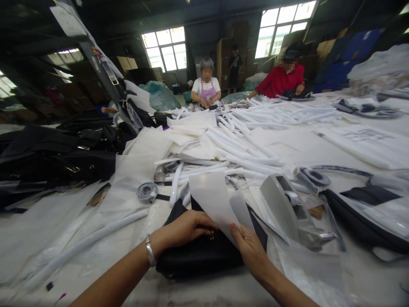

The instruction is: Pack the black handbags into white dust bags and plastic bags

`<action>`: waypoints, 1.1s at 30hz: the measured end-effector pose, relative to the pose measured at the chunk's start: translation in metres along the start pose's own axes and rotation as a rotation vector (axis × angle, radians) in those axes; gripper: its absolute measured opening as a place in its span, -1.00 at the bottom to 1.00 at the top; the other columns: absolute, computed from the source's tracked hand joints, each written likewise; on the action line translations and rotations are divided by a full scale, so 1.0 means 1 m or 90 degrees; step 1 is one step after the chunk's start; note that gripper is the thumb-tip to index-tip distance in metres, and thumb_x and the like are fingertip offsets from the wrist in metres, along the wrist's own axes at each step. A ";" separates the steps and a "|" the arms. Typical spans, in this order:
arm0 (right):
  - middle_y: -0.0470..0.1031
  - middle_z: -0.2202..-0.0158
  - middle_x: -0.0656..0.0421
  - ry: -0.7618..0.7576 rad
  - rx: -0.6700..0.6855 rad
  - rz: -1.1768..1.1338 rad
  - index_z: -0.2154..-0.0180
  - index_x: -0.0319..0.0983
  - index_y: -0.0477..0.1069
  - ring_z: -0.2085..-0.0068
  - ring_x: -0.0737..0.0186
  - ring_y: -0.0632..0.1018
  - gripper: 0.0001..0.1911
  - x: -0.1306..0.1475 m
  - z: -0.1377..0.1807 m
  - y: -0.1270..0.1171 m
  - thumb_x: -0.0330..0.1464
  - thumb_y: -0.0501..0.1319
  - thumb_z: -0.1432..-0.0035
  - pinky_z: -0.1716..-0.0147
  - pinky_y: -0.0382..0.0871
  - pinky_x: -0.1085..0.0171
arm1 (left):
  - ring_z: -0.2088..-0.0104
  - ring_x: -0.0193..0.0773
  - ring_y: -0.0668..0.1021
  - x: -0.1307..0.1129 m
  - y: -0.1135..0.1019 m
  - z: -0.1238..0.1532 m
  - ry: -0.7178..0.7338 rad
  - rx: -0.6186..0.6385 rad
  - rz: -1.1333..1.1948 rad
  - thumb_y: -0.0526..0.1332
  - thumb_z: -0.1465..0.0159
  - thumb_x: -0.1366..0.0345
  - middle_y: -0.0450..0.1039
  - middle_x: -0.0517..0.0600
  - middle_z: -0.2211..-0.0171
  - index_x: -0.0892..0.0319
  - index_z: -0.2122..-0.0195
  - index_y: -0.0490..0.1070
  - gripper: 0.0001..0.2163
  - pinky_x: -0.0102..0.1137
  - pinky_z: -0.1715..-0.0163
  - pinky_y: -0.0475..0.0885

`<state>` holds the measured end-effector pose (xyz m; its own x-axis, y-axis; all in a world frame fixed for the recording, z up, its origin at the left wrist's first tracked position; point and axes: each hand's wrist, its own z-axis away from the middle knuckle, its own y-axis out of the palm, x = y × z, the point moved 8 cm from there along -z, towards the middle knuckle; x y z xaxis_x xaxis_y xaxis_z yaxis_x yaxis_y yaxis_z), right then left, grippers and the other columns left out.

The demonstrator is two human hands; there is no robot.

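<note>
A black handbag (204,256) with small gold-coloured hardware lies on the table right in front of me. My left hand (187,228), with a silver bangle at the wrist, grips the bag's upper edge near the gold clasp (212,234); some of its fingertips are hidden. Between the thumb and fingers of my right hand (251,245) is a sheet of translucent white paper (212,198). That sheet stands tilted over the bag's opening, curled on its right side, and covers part of the bag.
A grey tape dispenser (286,209) stands to the right, beside a plastic-wrapped black bag (367,213). A coiled strap (147,192), white tubes (243,149) and paper sheets (143,149) lie beyond. Black bags (57,153) are piled left. Two people work across the table.
</note>
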<state>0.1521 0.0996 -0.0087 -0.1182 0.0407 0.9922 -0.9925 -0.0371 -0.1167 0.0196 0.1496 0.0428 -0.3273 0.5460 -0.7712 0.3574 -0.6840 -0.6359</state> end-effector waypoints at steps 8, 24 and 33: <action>0.33 -0.28 0.05 -0.116 0.075 0.145 -0.27 -0.18 0.28 -0.29 0.00 0.33 -0.50 0.001 0.007 0.012 -0.16 -0.01 -0.41 -0.29 0.16 -0.05 | -0.23 -0.11 0.41 -0.024 0.039 0.068 0.036 -0.078 -0.372 0.17 -0.40 0.30 0.36 0.06 -0.23 0.11 -0.25 0.26 -0.60 -0.06 -0.27 0.25; -0.08 -0.44 0.09 -0.365 0.323 0.751 -0.38 0.08 -0.06 -0.39 -0.23 0.06 -0.16 -0.006 0.026 0.055 -0.27 0.31 -0.20 -0.23 0.08 -0.35 | -0.17 -0.05 0.47 0.011 0.085 0.108 0.067 -0.250 -0.471 0.11 -0.39 0.33 0.39 0.09 -0.20 0.13 -0.28 0.24 -0.58 -0.11 -0.20 0.35; 0.00 -0.42 0.02 -0.389 0.308 0.770 -0.37 0.03 -0.01 -0.37 -0.25 0.12 -0.27 -0.006 0.025 0.055 0.05 0.12 -0.28 -0.21 0.15 -0.32 | 0.30 -0.24 0.68 -0.042 0.060 0.110 0.149 -0.376 -0.344 0.08 -0.36 0.43 0.63 0.11 0.26 0.32 0.08 0.47 -0.79 -0.47 0.25 0.60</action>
<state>0.0987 0.0728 -0.0199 -0.7094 -0.6828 0.1744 -0.1717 -0.0726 -0.9825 -0.0408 0.0323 0.0402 -0.4186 0.8571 -0.3003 0.6242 0.0313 -0.7806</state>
